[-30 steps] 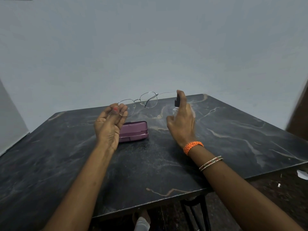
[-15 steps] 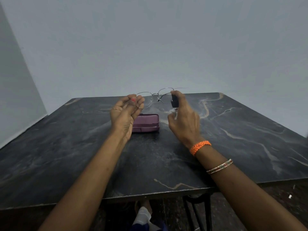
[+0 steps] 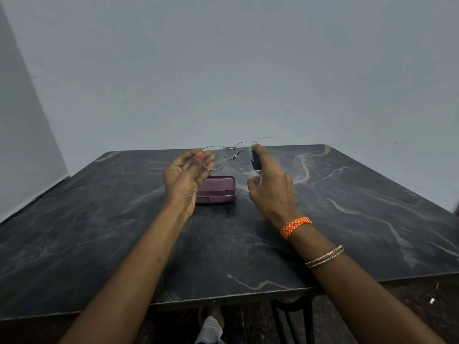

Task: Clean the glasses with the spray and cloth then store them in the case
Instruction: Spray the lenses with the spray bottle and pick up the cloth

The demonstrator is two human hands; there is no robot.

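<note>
Thin wire-framed glasses [image 3: 229,153] are held up above the table, my left hand [image 3: 185,180] pinching their left end with the lenses facing me. My right hand [image 3: 269,184] is wrapped around a small clear spray bottle with a black nozzle [image 3: 255,162], forefinger on top, the nozzle close to the right lens. A closed purple glasses case [image 3: 218,189] lies on the table under the glasses, partly hidden by my left hand. I see no cloth.
The dark marble table [image 3: 347,219] reaches to a grey wall behind and on the left. Its front edge runs below my forearms, with a dark metal chair frame [image 3: 293,316] and the floor beneath.
The view has swung left and both hands sit nearer its centre. The spray nozzle has come closer to the right lens. The case has not moved.
</note>
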